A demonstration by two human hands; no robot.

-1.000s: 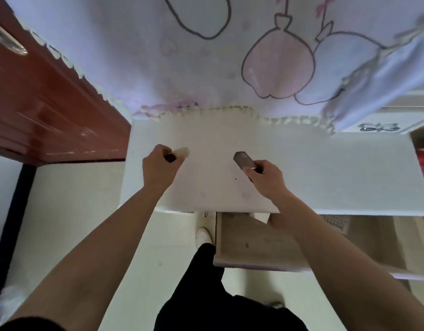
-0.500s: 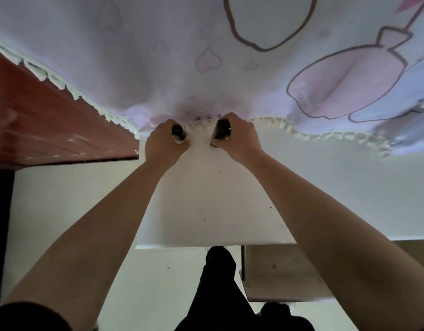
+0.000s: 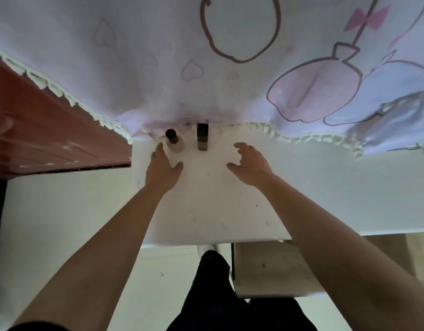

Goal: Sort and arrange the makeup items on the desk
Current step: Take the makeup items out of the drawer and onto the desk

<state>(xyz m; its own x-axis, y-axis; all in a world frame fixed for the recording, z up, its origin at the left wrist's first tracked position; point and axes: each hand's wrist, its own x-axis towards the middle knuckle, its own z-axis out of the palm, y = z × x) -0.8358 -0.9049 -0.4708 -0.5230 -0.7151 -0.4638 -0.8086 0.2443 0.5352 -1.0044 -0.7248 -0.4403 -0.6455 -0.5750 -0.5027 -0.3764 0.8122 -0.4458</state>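
Hovering over the far left part of the tabletop (image 3: 325,187), both hands hold nothing.

Left hand (image 3: 163,167): palm down, fingers straight, thumb splayed out to the right. Its fingertips sit just beside the left side of a small round bottle (image 3: 174,142); cannot tell if they actually touch it.

Right hand (image 3: 251,164): palm down, fingers spread and loosely curled, gripping nothing. It is clear of the square bottle (image 3: 203,139), which is off to its left and further back.

Makeup items: two, side by side with a gap between them, at the back edge of the tabletop.
- round bottle: dark cap, pale body, looks upright
- square bottle: dark upper part, brownish lower part, looks upright, right of the round one

Both sit right at the frilled hem of a pale lilac cloth (image 3: 158,44) that hangs behind the tabletop and is printed with hearts and pink cartoon outlines.

Surroundings:
- glossy red-brown wood panel (image 3: 51,130) left of the tabletop, partly under the cloth edge
- open drawer (image 3: 266,271) below the tabletop front edge, right of centre; its contents are not readable
- person's dark trouser leg (image 3: 213,283) and a white shoe (image 3: 203,249) on the pale floor (image 3: 63,211)
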